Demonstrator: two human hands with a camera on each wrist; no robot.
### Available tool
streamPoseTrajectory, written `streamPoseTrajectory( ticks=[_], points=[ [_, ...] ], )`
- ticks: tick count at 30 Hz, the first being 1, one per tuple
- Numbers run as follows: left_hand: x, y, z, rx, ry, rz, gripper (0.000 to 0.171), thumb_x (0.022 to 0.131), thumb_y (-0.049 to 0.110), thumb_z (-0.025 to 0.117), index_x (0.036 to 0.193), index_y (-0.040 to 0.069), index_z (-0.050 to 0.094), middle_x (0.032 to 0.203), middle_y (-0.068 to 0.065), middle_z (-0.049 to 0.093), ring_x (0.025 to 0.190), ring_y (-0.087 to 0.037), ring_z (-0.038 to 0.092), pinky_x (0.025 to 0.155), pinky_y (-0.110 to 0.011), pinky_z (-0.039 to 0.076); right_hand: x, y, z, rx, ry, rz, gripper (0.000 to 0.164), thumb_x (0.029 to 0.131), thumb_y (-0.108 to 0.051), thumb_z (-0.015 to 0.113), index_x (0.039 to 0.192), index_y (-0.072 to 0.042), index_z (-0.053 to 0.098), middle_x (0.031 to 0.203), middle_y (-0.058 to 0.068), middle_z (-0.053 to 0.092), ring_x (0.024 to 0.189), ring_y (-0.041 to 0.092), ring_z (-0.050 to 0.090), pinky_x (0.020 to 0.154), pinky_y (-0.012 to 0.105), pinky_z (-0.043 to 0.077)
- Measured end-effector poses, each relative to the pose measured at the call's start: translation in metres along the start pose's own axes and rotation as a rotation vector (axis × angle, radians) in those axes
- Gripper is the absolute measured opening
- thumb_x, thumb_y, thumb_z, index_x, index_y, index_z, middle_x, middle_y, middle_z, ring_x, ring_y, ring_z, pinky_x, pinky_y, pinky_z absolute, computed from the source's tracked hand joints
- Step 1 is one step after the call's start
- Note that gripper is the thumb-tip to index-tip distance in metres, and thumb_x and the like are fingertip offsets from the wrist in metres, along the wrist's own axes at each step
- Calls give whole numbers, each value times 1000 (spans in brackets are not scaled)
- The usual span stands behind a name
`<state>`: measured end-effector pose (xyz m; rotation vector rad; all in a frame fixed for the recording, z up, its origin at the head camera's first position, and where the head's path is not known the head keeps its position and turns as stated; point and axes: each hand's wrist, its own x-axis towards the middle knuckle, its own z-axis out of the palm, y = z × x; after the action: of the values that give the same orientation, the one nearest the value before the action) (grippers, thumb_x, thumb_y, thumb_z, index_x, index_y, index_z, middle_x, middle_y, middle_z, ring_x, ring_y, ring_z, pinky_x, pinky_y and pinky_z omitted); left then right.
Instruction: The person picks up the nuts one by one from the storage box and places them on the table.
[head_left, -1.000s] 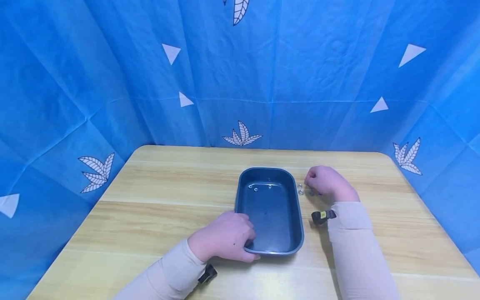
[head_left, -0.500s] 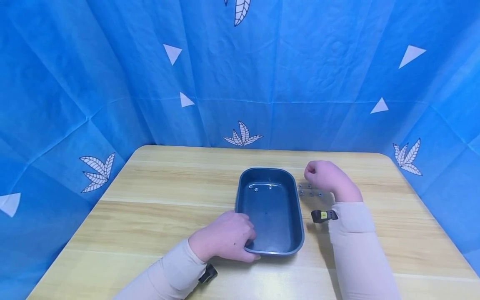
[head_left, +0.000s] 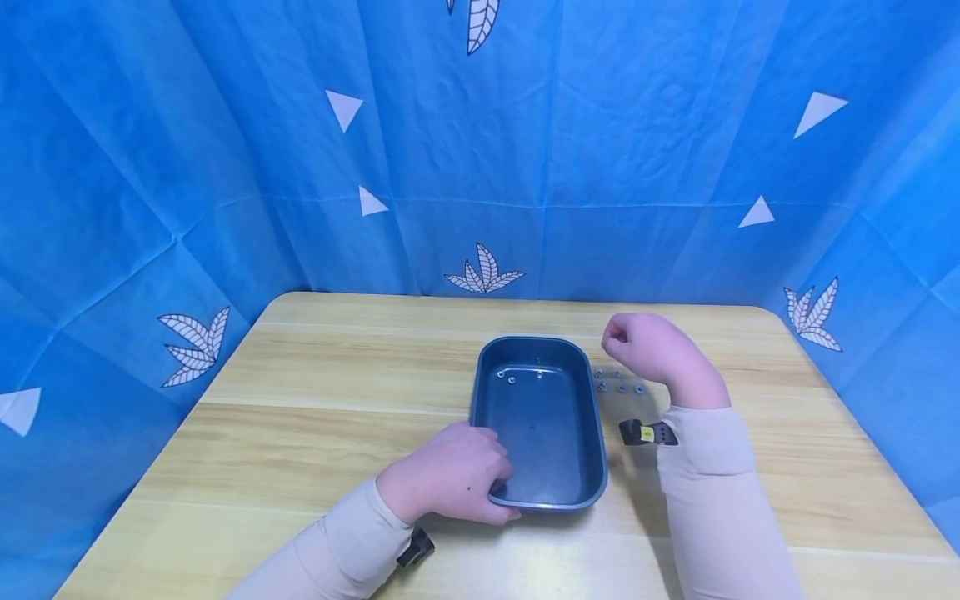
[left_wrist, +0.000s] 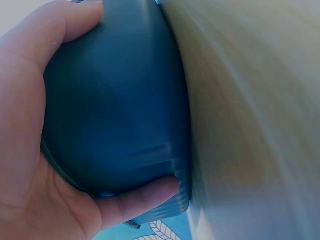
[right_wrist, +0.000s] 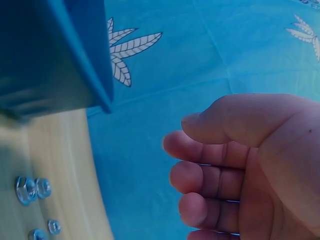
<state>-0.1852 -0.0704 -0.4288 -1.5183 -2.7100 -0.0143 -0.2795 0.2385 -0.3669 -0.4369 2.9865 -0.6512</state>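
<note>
"Left hand [head_left: 450,475]?"
"Gripping the near left corner of the blue tray [head_left: 534,450] on the table [head_left: 330,392]."
"Right hand [head_left: 662,357]?"
"Raised, just right of the tray's far end, fingers curled; whether they pinch anything, I can't tell."
"What else?"
"Loose nuts [head_left: 622,388] right of the tray, more nuts [head_left: 512,380] inside its far part."

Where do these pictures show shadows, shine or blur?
Head view: a soft shadow lies beside the right sleeve, and pale glare sits on the near part of the table; left wrist view: the table's grain is smeared, and the wall of the tray dark; right wrist view: the metal nuts catch bright highlights, while the table around them looks soft.
</note>
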Motion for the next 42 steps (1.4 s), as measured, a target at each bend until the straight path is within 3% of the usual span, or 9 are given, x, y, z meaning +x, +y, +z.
streamPoseTrajectory(
  ticks=[14,25,31,42],
  points=[
    [-1,-1,2,-7,21,12,52,82,66,67,56,27,44,58,18,38,61,-6,38,53,-21,29,-4,-13,-4,-9,3,-2,17,98,-20,55,101,-10,68,85,2,64,76,22,57,77,45,48],
    [2,-2,4,-10,26,11,50,81,66,67,57,28,46,59,19,38,61,-6,38,53,-22,30,4,-45,14,-51,-17,-73,14,96,-22,60,99,-13,72,80,-1,64,63,16,58,68,38,49],
    [2,-2,4,-8,22,11,50,81,66,67,58,27,46,59,18,38,62,-7,39,53,-23,30,5,-56,17,-72,-18,-81,14,96,-23,62,100,-14,73,82,-1,65,74,19,58,70,38,50],
    [2,-1,3,-7,25,9,51,81,66,68,56,27,45,59,18,37,62,-7,40,52,-23,29,8,-72,30,-102,-25,-134,16,95,-24,63,104,-13,73,89,-1,67,78,19,59,75,38,52]
  ],
)
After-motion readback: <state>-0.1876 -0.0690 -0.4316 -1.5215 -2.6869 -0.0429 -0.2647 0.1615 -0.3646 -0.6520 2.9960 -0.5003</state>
